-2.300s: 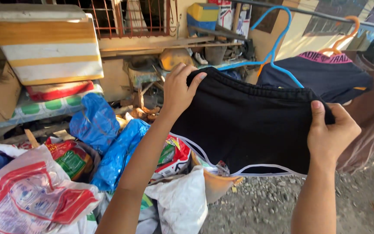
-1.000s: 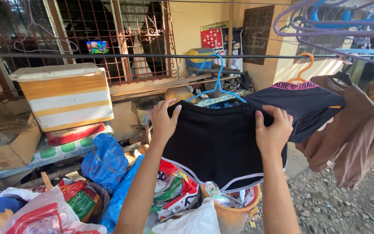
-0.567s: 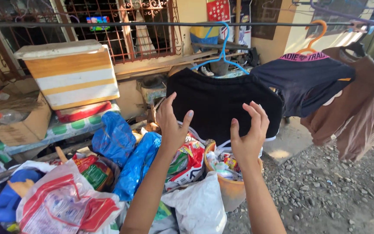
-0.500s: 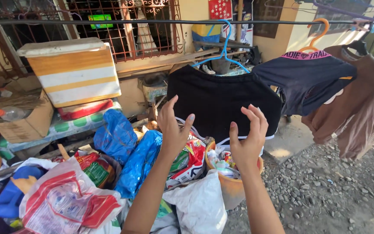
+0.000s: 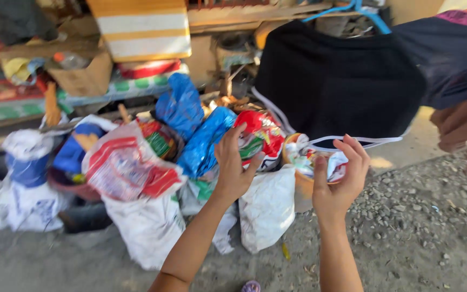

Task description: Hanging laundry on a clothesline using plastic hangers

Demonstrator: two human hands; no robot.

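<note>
Laundry hangs at the top of the head view: a black fabric garment with thin white edging (image 5: 341, 86) drapes from a blue plastic hanger (image 5: 352, 8) at about one o'clock, spread flat so air can reach it, and a dark navy shirt (image 5: 455, 54) overlaps its edge at two o'clock. Below, at nine to eleven o'clock, bulging white sacks (image 5: 147, 227), blue plastic bags (image 5: 182, 105) and red-printed wrappers (image 5: 260, 135) sit heaped on the gravel ground (image 5: 433, 227), apparently just piled against the clutter behind.

Near the centre, the left hand (image 5: 233, 167) is raised with fingers loosely spread and thumb out, holding nothing. The right hand (image 5: 339, 178), at about four o'clock from it, is likewise open, fingers curled slightly. Both hover just beneath the garment's white hem, close to it but not touching.
</note>
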